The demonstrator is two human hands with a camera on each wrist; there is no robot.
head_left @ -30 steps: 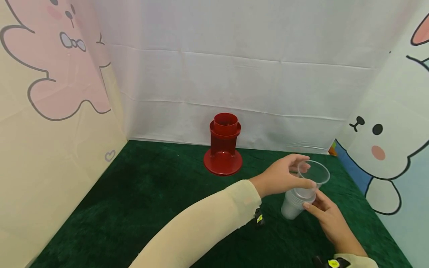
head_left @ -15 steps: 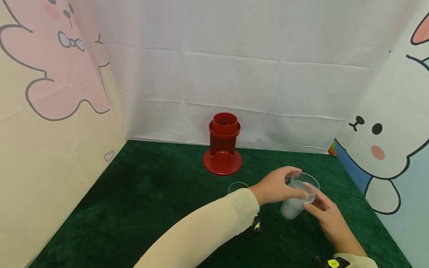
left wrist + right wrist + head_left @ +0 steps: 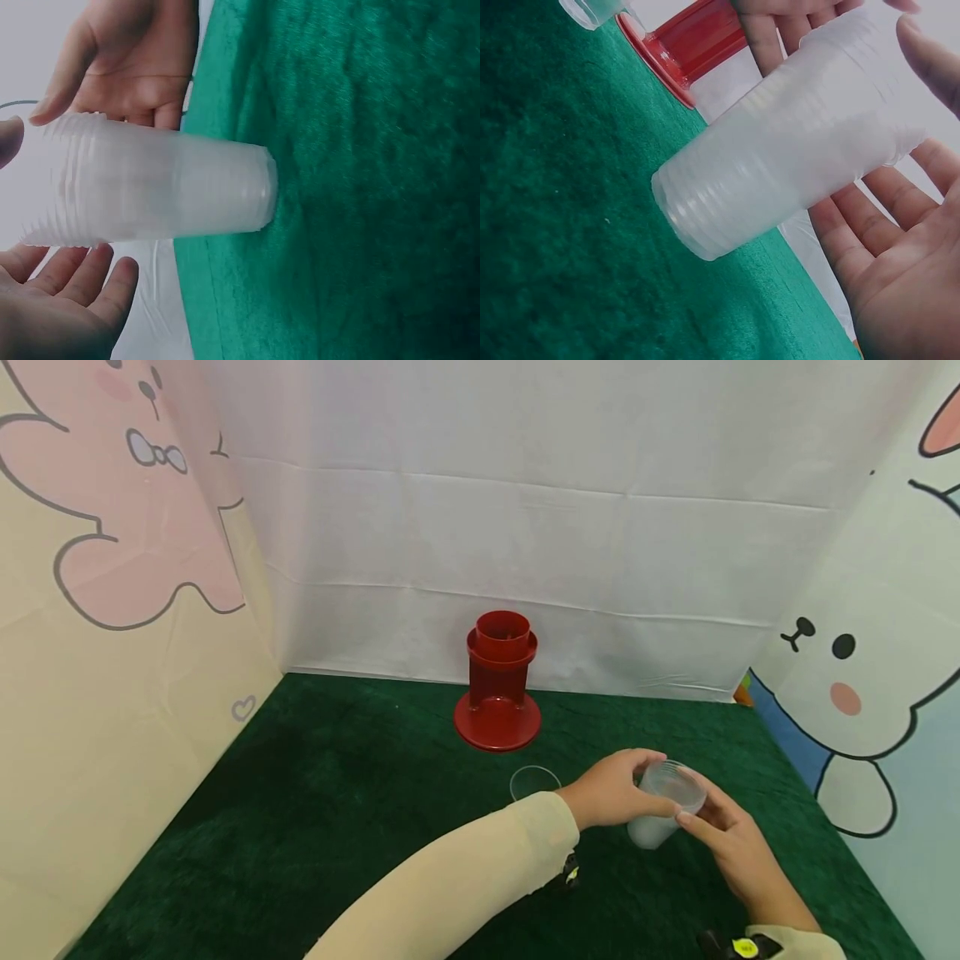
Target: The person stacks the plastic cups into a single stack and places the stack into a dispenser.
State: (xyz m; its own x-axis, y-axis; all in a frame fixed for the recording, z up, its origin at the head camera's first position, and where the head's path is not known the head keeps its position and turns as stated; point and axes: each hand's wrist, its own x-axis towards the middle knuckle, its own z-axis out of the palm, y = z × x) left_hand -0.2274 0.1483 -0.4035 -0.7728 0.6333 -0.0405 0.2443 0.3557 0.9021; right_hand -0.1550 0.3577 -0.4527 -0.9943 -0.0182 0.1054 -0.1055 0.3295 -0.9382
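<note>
A stack of clear plastic cups point(image 3: 651, 832) stands tilted between both hands, over the right side of the table. My left hand point(image 3: 615, 792) grips around the rims from the left, thumb at the near side and fingers at the far side. From the right, my right hand point(image 3: 731, 847) holds the same stack just under the rims, its thumb close to the left thumb. The left wrist view shows the nested rims point(image 3: 71, 180) packed close together. In the right wrist view the stack's base point(image 3: 694, 217) is over the green cloth.
A single clear cup point(image 3: 534, 768) stands on the green cloth point(image 3: 337, 793), partly hidden behind the left sleeve. A red stand point(image 3: 498, 727) with a round base and tube is at the back, near the white curtain point(image 3: 480, 527). Printed cloth walls close both sides.
My left hand has come down with a clear cup, which now sits nested in the stack. The right hand has stayed in place. The single cup behind the sleeve has come into view.
</note>
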